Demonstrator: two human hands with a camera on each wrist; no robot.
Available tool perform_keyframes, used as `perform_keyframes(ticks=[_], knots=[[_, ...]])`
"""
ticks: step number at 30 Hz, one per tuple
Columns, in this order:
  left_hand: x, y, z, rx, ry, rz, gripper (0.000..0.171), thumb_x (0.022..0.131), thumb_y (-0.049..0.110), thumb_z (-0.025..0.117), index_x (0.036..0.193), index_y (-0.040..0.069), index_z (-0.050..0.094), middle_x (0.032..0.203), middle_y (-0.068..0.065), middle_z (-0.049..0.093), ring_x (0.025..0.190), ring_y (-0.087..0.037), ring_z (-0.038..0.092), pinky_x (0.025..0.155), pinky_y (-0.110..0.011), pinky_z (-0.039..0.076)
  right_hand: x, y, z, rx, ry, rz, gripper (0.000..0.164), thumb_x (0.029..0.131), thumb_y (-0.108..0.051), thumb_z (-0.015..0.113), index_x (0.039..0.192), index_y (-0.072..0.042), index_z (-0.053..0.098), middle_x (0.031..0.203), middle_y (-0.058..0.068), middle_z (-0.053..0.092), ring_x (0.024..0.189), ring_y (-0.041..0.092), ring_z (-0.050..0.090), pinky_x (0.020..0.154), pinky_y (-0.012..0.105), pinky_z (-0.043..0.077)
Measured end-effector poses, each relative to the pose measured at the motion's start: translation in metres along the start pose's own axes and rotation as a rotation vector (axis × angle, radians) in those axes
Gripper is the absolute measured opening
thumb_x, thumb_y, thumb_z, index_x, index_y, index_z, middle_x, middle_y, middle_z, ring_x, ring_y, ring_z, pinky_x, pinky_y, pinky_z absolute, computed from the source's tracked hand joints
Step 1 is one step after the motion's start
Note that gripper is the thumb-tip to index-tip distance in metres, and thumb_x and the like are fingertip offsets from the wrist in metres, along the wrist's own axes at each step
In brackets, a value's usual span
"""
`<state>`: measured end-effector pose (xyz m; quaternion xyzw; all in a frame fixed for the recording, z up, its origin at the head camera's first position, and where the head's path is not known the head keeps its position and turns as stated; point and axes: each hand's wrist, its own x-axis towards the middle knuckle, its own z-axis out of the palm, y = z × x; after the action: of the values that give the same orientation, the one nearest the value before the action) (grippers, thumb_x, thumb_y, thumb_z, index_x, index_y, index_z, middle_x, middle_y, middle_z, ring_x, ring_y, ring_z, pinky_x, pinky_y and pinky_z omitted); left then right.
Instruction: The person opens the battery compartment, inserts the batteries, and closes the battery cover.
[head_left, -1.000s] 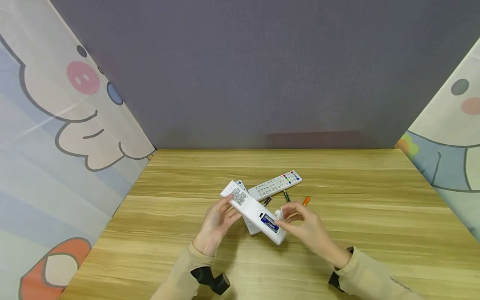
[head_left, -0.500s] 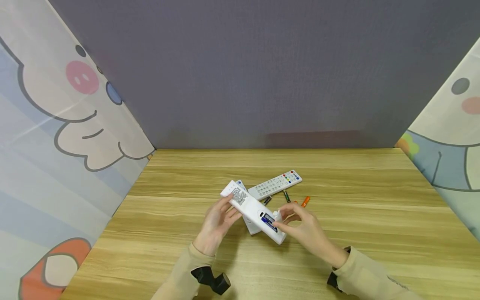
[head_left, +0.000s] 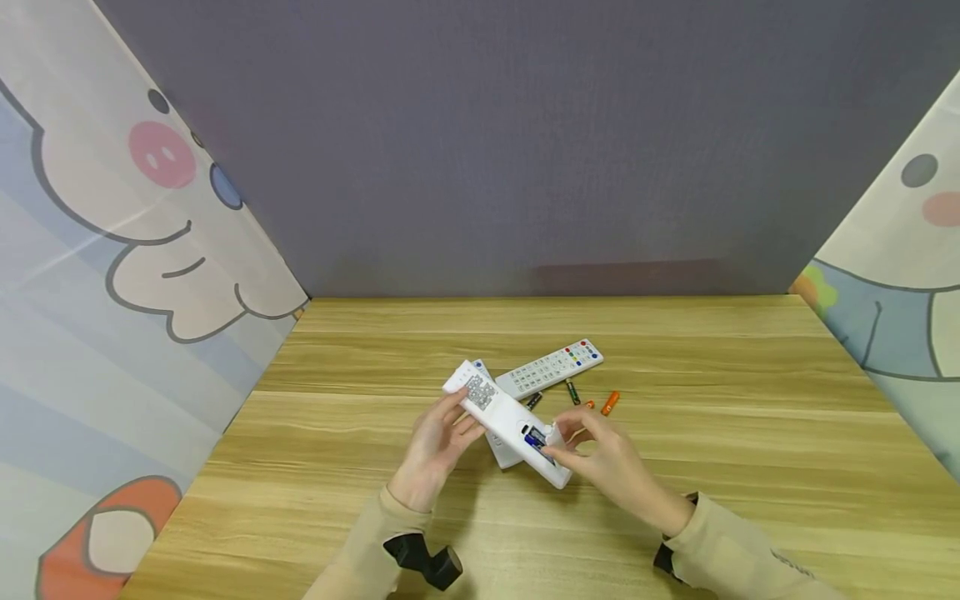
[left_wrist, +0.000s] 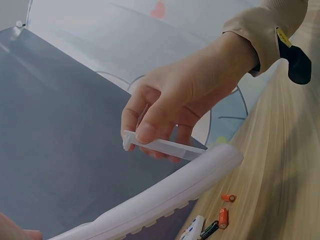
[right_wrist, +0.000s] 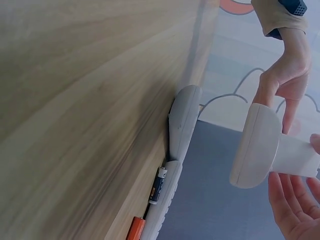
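Note:
My left hand (head_left: 435, 446) grips a white remote control (head_left: 504, 421) near its upper end, back side up. The back has a patterned printed square, and blue batteries (head_left: 535, 437) lie in its uncovered compartment. My right hand (head_left: 607, 454) pinches a white battery cover (head_left: 553, 435) between thumb and fingers at the right of the compartment. In the left wrist view the cover (left_wrist: 172, 148) stands off at an angle, its far end near the lower end of the remote (left_wrist: 175, 182). The right wrist view shows the cover (right_wrist: 296, 156) sticking out beside the remote (right_wrist: 256, 147).
Below the held remote lies another white remote (head_left: 501, 454), partly hidden. A third white remote (head_left: 551, 369) lies behind, buttons up. Near it are a black battery (head_left: 534, 401), a green-black battery (head_left: 573, 392) and orange batteries (head_left: 611, 403) on the wooden table (head_left: 360, 358).
My right hand has shifted slightly left with the cover, which now hides more of the compartment's right side. A second orange battery has come into sight. My left hand and the remote stay nearly still.

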<state>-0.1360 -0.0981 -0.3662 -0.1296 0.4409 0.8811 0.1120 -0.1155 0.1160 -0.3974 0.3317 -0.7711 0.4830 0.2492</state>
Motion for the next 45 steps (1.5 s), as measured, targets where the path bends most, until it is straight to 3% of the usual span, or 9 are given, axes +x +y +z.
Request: perform_keyframes(ticks=[7, 16, 20, 27, 37, 41, 45], knots=[[-0.0001, 0.0005, 0.0011, -0.008, 0.012, 0.0, 0.03, 0.088, 0.008, 0.05, 0.115, -0.004, 0.042, 0.093, -0.007, 0.058, 0.081, -0.02, 0.06, 0.077, -0.032, 0.052, -0.0008, 0.0047, 0.0014, -0.053, -0.011, -0.076, 0.048, 0.053, 0.004, 0.078, 0.094, 0.002, 0.054, 0.076, 0.002, 0.057, 0.067, 0.011, 0.054, 0.055, 0.018, 0.051], [-0.0037, -0.0003, 0.0015, -0.002, 0.005, 0.002, 0.031, 0.087, 0.009, 0.052, 0.115, -0.002, 0.043, 0.095, -0.007, 0.059, 0.083, -0.021, 0.06, 0.079, -0.032, 0.052, 0.0017, 0.0044, 0.0021, -0.086, -0.034, -0.122, 0.04, 0.063, -0.012, 0.077, 0.096, -0.002, 0.057, 0.08, 0.0, 0.057, 0.068, 0.011, 0.053, 0.059, 0.015, 0.049], [-0.0036, -0.0009, 0.002, 0.002, 0.001, 0.001, 0.034, 0.088, 0.009, 0.051, 0.118, -0.003, 0.041, 0.096, -0.006, 0.059, 0.083, -0.02, 0.06, 0.078, -0.032, 0.052, 0.0014, 0.0046, 0.0021, -0.094, -0.057, -0.116, 0.037, 0.068, -0.017, 0.075, 0.097, -0.003, 0.058, 0.083, -0.001, 0.057, 0.071, 0.011, 0.054, 0.061, 0.018, 0.05], [-0.0037, -0.0019, 0.0009, 0.004, -0.025, 0.006, 0.035, 0.089, 0.01, 0.05, 0.119, -0.003, 0.038, 0.098, -0.007, 0.058, 0.085, -0.021, 0.059, 0.079, -0.032, 0.051, 0.0002, 0.0042, 0.0029, -0.105, -0.121, -0.049, 0.039, 0.063, -0.01, 0.076, 0.098, -0.003, 0.06, 0.09, 0.001, 0.057, 0.075, 0.013, 0.055, 0.063, 0.024, 0.053], [-0.0041, -0.0024, 0.0019, 0.001, -0.012, 0.007, 0.035, 0.089, 0.008, 0.049, 0.12, -0.005, 0.038, 0.097, -0.008, 0.058, 0.086, -0.022, 0.059, 0.083, -0.037, 0.05, -0.0003, 0.0046, 0.003, -0.154, -0.206, 0.015, 0.038, 0.067, -0.016, 0.074, 0.102, -0.006, 0.061, 0.098, 0.0, 0.055, 0.083, 0.013, 0.056, 0.067, 0.026, 0.054], [-0.0048, -0.0028, 0.0019, -0.001, -0.017, 0.003, 0.033, 0.089, 0.009, 0.049, 0.118, -0.004, 0.039, 0.097, -0.008, 0.058, 0.086, -0.022, 0.059, 0.081, -0.036, 0.05, -0.0006, 0.0047, 0.0025, -0.185, -0.226, -0.003, 0.037, 0.07, -0.018, 0.073, 0.103, -0.007, 0.061, 0.101, 0.002, 0.054, 0.086, 0.015, 0.056, 0.07, 0.025, 0.053], [-0.0052, -0.0024, 0.001, -0.015, -0.02, -0.002, 0.035, 0.089, 0.009, 0.049, 0.12, -0.004, 0.038, 0.097, -0.008, 0.058, 0.086, -0.022, 0.059, 0.081, -0.035, 0.051, -0.0032, 0.0041, 0.0011, -0.271, -0.234, -0.082, 0.038, 0.077, -0.025, 0.067, 0.11, -0.007, 0.059, 0.105, 0.003, 0.054, 0.087, 0.015, 0.057, 0.071, 0.021, 0.052]])
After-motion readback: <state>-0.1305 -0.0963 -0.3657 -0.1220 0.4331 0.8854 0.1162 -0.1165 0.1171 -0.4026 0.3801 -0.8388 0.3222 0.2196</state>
